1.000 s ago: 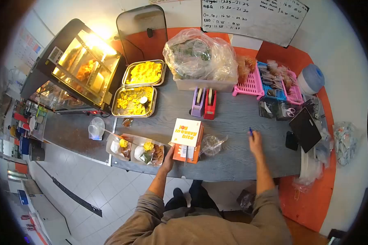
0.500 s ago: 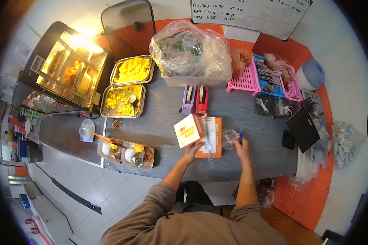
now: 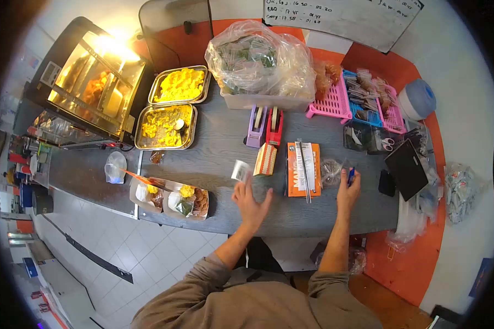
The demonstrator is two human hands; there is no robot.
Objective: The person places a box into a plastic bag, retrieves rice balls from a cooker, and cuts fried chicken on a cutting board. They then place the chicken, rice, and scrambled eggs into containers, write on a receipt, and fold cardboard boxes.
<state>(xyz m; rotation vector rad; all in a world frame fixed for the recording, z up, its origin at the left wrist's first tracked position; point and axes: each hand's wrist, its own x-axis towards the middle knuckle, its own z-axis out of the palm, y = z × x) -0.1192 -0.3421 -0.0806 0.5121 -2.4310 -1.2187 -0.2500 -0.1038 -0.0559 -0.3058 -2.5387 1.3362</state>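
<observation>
My left hand (image 3: 251, 205) is over the near part of the table, thumb spread from the fingers. A small white slip (image 3: 240, 170) with grey print, blurred, shows right at its fingertips. Just beyond stands a small box with a striped side (image 3: 265, 159), close to the tape dispensers. My right hand (image 3: 348, 192) is closed around a slim blue pen (image 3: 351, 175). Between the hands lies an orange box (image 3: 294, 189) with a printed paper (image 3: 311, 167) and long thin sticks (image 3: 304, 171) on top. Crumpled clear plastic (image 3: 330, 171) is beside it.
Purple (image 3: 256, 127) and red tape dispensers (image 3: 274, 126) stand behind the boxes. Paper food trays (image 3: 187, 200) sit at left, below metal trays of yellow food (image 3: 164, 126) and a lit warming cabinet (image 3: 96, 88). A bag-lined tub (image 3: 266, 101) and sachet baskets (image 3: 340, 104) are at the back; a tablet (image 3: 406, 170) is at right.
The small box has left my left hand and now stands by the dispensers, striped side showing. My left hand has drawn back toward me. My right hand has moved right with the pen.
</observation>
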